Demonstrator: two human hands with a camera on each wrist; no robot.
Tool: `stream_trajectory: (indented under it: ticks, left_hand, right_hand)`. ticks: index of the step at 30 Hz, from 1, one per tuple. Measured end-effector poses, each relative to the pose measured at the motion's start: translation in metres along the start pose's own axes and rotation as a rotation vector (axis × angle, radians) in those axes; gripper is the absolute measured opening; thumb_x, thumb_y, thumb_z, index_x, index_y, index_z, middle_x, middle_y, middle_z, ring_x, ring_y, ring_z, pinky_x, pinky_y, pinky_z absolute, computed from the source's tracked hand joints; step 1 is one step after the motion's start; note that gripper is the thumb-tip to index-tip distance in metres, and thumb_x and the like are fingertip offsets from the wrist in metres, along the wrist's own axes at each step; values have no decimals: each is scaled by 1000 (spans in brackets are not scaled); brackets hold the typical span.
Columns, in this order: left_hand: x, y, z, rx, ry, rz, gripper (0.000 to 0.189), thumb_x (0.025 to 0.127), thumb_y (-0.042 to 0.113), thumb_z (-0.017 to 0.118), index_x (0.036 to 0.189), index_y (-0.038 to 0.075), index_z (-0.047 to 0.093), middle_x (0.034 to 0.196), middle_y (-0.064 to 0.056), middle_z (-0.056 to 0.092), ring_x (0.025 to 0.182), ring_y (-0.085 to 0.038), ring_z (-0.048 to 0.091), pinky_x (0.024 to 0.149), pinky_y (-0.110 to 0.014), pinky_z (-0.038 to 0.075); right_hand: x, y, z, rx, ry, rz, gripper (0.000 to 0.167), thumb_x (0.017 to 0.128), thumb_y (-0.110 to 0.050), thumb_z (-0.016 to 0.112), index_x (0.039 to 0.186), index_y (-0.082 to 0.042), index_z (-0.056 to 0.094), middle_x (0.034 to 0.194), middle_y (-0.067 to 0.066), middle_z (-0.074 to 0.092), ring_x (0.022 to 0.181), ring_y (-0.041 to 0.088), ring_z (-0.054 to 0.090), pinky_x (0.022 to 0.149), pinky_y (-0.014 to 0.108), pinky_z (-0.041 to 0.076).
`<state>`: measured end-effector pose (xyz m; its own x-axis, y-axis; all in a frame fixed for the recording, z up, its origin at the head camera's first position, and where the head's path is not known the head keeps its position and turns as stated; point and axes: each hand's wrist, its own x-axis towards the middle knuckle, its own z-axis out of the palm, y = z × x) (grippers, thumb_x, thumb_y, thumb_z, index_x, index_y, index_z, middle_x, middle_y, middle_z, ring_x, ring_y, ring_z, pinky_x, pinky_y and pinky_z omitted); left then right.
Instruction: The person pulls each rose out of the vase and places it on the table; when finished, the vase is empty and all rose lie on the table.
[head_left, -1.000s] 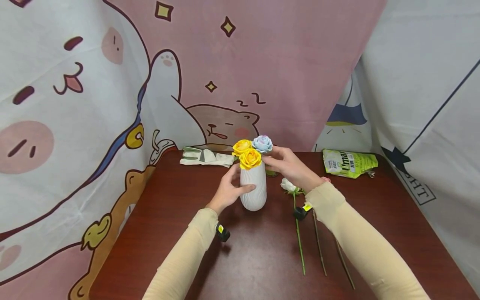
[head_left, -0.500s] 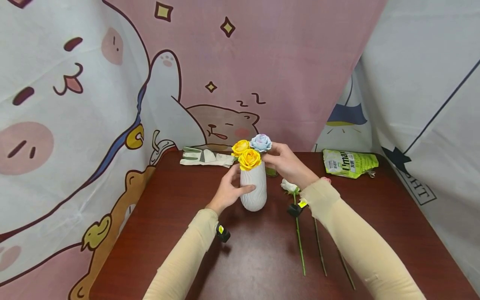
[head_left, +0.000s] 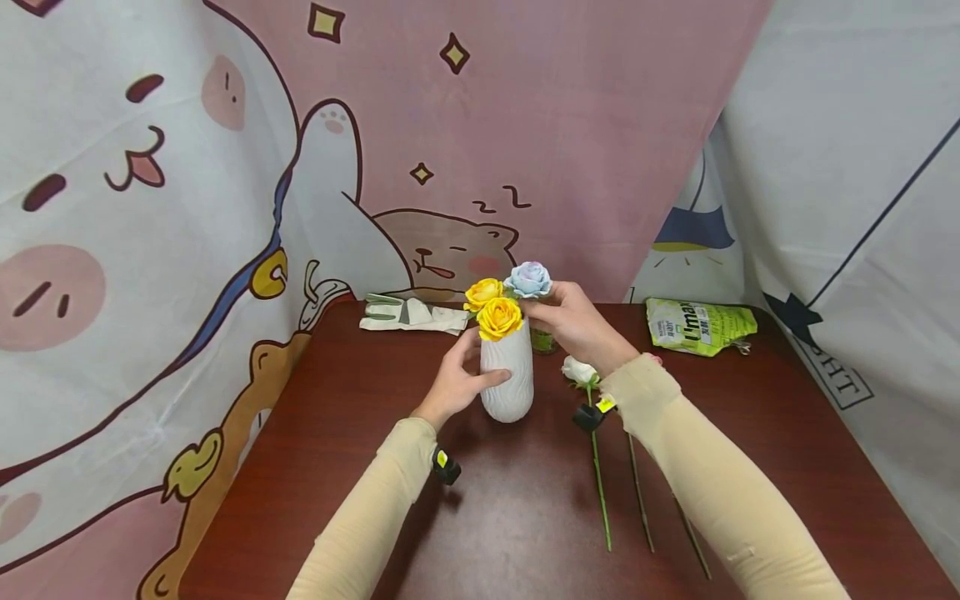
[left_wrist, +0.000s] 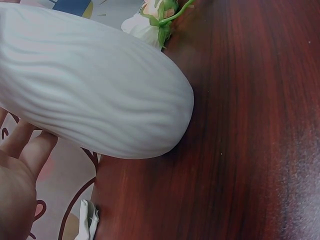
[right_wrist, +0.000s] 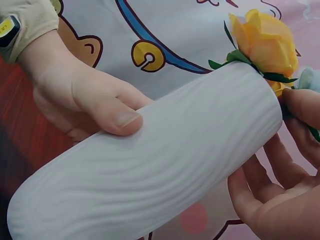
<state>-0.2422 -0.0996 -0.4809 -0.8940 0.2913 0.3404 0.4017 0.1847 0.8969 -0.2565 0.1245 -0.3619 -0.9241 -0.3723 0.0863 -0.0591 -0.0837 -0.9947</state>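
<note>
A white ribbed vase [head_left: 512, 396] stands on the table, and two yellow roses [head_left: 500, 319] sit at its mouth. My left hand [head_left: 455, 379] grips the vase's side, thumb across the front as the right wrist view shows. Just above the rim, my right hand [head_left: 579, 327] pinches a pale blue rose [head_left: 529, 280] below its bloom. In the right wrist view the thumb and forefinger of that hand meet right at the rim, with green leaves beside them. The lower part of the blue rose's stem is hidden.
To the right lie a white rose [head_left: 580, 372] and two more stems, partly under my right forearm. A white glove [head_left: 415, 315] rests at the back left, and a green-yellow packet [head_left: 699, 327] at the back right. A small green object [head_left: 543, 342] shows behind the vase.
The blue rose has risen a little and shifted slightly right, with my right hand rising beside it. My left hand and the vase have stayed in place.
</note>
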Motion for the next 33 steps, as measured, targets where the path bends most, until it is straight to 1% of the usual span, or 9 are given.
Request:
stream_trajectory:
  ticks: [3,6,9,11,14,19,26,29,33]
  left_hand:
    - [0,1,0,8,0,-2,74,85,20,89,149,19,53,133,-6,64,127,-29,63,103,-53,53]
    - [-1,1,0,11,1,-8,73,85,19,89,149,20,54,132,-5,64,126,-28,63,103,-53,53]
    - [-1,1,1,11,4,-15,72,85,18,89,148,20,54,131,-5,64,126,-28,63,103,-52,53]
    - [-1,1,1,9,5,-15,72,85,17,89,147,19,54,131,-5,64,125,-28,63,103,-52,53]
    - [0,1,1,7,5,-14,71,85,17,89,147,19,54,130,-5,64,124,-28,64,102,-51,54]
    - [0,1,1,5,1,-10,71,85,18,89,147,19,54,131,-5,64,124,-29,64,102,-52,53]
    - [0,1,0,12,1,-13,73,85,21,89,149,20,53,131,-6,64,124,-30,64,102,-53,53]
    - [0,1,1,19,4,-9,74,84,22,89,149,20,53,130,-7,64,123,-30,64,102,-52,53]
    - [1,0,1,32,6,-4,74,84,23,89,149,20,53,131,-7,65,123,-29,64,102,-52,53]
  right_hand:
    - [-1,-2,-1,-19,-12,-12,42,104,1,59,143,14,53,129,7,68,111,11,68,98,32,57]
    - [-3,-4,-4,-38,-29,-24,37,101,3,59,136,16,57,104,0,71,95,11,66,87,27,57]
    - [-2,-5,-7,-72,-45,-36,29,98,3,60,125,13,62,78,-3,59,81,15,57,77,27,51]
    - [-2,-5,-8,-95,-48,-42,25,98,2,60,121,11,62,70,-2,49,76,18,50,73,29,47]
    - [-1,-8,-9,-102,-42,-44,28,102,-1,61,127,11,63,82,-2,60,82,16,57,78,28,51]
    - [-1,-13,-6,-68,-27,-26,41,106,-3,60,144,9,55,124,5,70,112,13,68,97,34,58]
    - [-1,-24,-7,14,23,-62,36,109,-11,57,144,-12,54,114,8,69,108,20,68,98,38,57]
    - [-1,-28,-9,36,24,-89,33,109,-12,56,143,-14,54,110,9,70,105,24,69,94,36,59]
    - [-2,-33,-13,61,9,-127,43,108,-6,57,149,-9,46,110,8,71,105,26,69,92,35,60]
